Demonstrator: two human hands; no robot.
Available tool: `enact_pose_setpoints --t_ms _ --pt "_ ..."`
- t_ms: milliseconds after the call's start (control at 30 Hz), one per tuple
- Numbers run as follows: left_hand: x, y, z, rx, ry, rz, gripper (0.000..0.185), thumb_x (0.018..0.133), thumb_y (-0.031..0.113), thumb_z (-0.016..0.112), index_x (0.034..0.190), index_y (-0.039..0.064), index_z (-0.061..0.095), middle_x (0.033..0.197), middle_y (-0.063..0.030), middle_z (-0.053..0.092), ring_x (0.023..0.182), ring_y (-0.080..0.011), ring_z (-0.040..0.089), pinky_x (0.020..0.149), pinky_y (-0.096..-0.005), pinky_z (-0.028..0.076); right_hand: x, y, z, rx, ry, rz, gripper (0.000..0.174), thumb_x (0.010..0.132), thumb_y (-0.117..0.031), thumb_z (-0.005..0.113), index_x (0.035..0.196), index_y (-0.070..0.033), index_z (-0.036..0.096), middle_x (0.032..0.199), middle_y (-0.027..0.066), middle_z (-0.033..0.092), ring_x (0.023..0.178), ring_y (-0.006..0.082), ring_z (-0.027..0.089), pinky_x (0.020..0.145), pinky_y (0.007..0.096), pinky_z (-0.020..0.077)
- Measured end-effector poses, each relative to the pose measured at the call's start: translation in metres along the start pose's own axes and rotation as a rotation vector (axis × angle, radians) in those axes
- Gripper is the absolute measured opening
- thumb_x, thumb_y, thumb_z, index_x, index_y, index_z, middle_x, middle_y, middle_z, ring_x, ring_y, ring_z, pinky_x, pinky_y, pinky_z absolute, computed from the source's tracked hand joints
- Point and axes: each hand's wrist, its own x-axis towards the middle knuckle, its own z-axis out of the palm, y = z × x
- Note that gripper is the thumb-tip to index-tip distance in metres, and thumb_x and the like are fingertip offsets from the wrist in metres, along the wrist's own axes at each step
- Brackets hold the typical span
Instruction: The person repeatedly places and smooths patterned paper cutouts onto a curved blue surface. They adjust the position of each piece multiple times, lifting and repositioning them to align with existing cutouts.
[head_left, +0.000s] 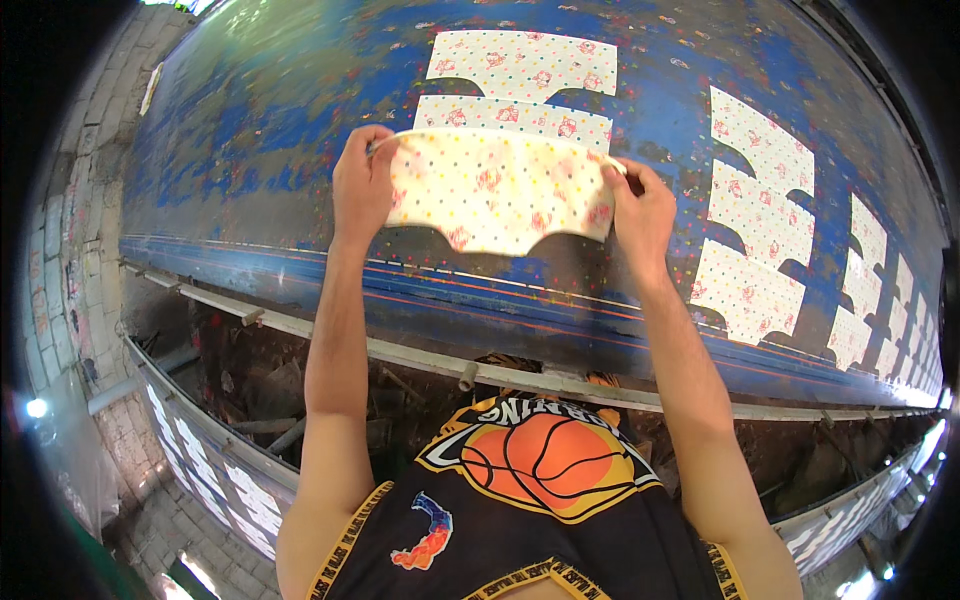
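Note:
My left hand (365, 184) grips the upper left corner of a white printed fabric piece (495, 191), its thumb on the cloth. At the upper right corner, my right hand (640, 206) pinches the same piece between thumb and fingers. The cloth is stretched between both hands above the blue printing table (255, 180); dots and red figures cover it, and its lower edge has two curved cut-outs. Just beyond it lies a similar piece (517, 116), partly covered by the held one. Farther up is another flat piece (525, 64), its narrow part pointing toward me.
Columns of similar fabric pieces (761, 210) lie on the table to the right. A metal rail (420, 355) with short pegs runs along the near edge. Behind me at lower left, another table (217, 457) bears white pieces. A brick wall (82, 247) stands at the left.

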Motion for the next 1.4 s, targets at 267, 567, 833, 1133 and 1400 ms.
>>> enact_pose_setpoints --t_ms 267,567,833,1133,1400 --pt "0.082 -0.081 0.077 0.146 0.004 0.258 0.018 0.104 0.021 0.068 0.112 0.004 0.068 0.112 -0.0138 0.072 0.103 -0.0364 0.07 0.087 -0.0456 0.056 0.076 0.015 0.043 -0.193 0.065 0.037 0.031 0.095 -0.023 0.078 0.118 -0.002 0.08 0.104 0.0178 0.081 0.093 0.026 0.078 0.088 0.0381 0.0572" --pt "0.099 -0.095 0.082 0.204 -0.145 0.155 0.019 0.103 0.023 0.07 0.111 0.006 0.074 0.109 -0.0115 0.072 0.107 -0.0345 0.067 0.091 -0.0465 0.054 0.09 0.024 0.052 -0.375 0.061 0.04 0.029 0.094 -0.025 0.076 0.114 -0.005 0.08 0.107 0.0156 0.08 0.101 0.0319 0.077 0.092 0.0421 0.0573" --pt "0.122 -0.079 0.072 0.37 -0.394 -0.003 0.02 0.103 0.024 0.071 0.111 0.005 0.072 0.108 -0.0167 0.066 0.104 -0.0354 0.065 0.093 -0.0498 0.052 0.11 0.021 0.044 -0.49 -0.089 0.091 0.031 0.09 -0.029 0.079 0.113 -0.008 0.078 0.103 0.0138 0.08 0.099 0.0322 0.077 0.09 0.0436 0.0578" --pt "0.129 -0.064 0.076 0.504 -0.485 -0.069 0.03 0.102 0.024 0.071 0.12 0.0 0.067 0.124 -0.021 0.064 0.116 -0.04 0.064 0.099 -0.0516 0.053 0.121 0.037 0.048 -0.58 -0.097 0.008 0.027 0.089 -0.021 0.081 0.111 -0.006 0.077 0.108 0.0169 0.075 0.101 0.0319 0.074 0.089 0.0446 0.0571" --pt "0.104 -0.069 0.082 0.438 -0.248 0.142 0.026 0.102 0.02 0.069 0.119 0.001 0.07 0.117 -0.0225 0.069 0.113 -0.0421 0.064 0.098 -0.0524 0.053 0.11 0.021 0.048 -0.545 -0.094 0.063 0.03 0.089 -0.015 0.069 0.118 -0.009 0.074 0.131 0.0197 0.058 0.114 0.0387 0.068 0.1 0.0483 0.0554"
